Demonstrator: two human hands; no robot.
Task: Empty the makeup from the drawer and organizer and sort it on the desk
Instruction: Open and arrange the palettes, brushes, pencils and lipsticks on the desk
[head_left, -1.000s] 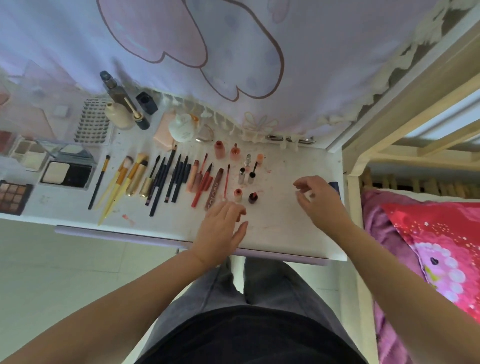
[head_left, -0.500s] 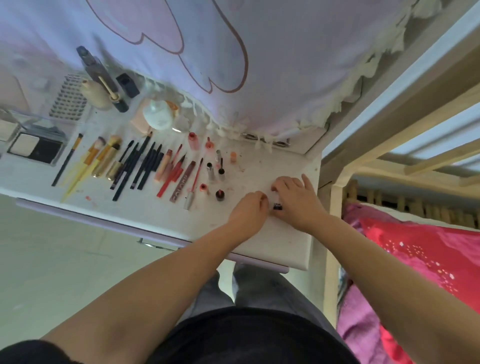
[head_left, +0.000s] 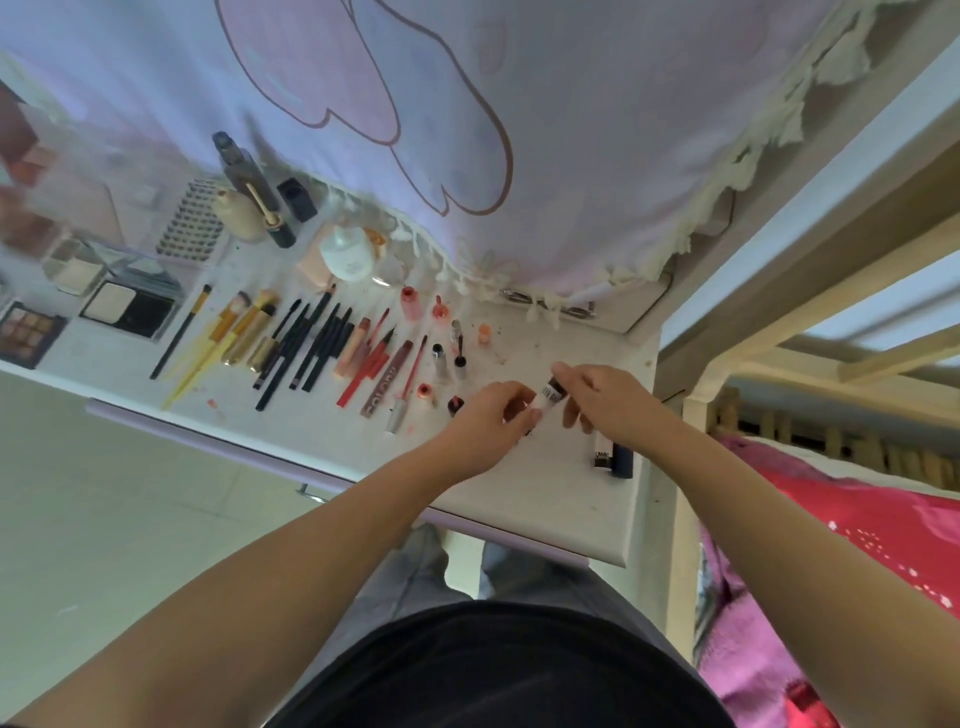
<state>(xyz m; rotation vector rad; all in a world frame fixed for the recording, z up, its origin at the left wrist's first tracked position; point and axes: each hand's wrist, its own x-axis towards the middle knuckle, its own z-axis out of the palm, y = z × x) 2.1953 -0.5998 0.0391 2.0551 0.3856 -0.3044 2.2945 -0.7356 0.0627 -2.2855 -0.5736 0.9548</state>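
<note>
Tube (head_left: 549, 399): small, white with dark cap, raised just above the desk (head_left: 545, 499); possibly a lip product
Left hand (head_left: 493, 422): pinches its lower end
Right hand (head_left: 605, 400): fingers curled round the capped end

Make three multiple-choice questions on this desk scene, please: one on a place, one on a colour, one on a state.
1. Where does the eyeshadow palette lie?
A. far left edge of the desk
B. beside the pillow
C. under the right hand

2. What colour is the cloth hanging behind the desk?
A. green
B. pale lilac with pink shapes
C. black

3. What are the two hands doing?
A. resting flat
B. holding one small tube between them
C. gripping a brush each

Answers: 1 A, it sits at the left border. 2 B, the fabric shows it. 3 B, left hand and right hand both pinch the tube.
</note>
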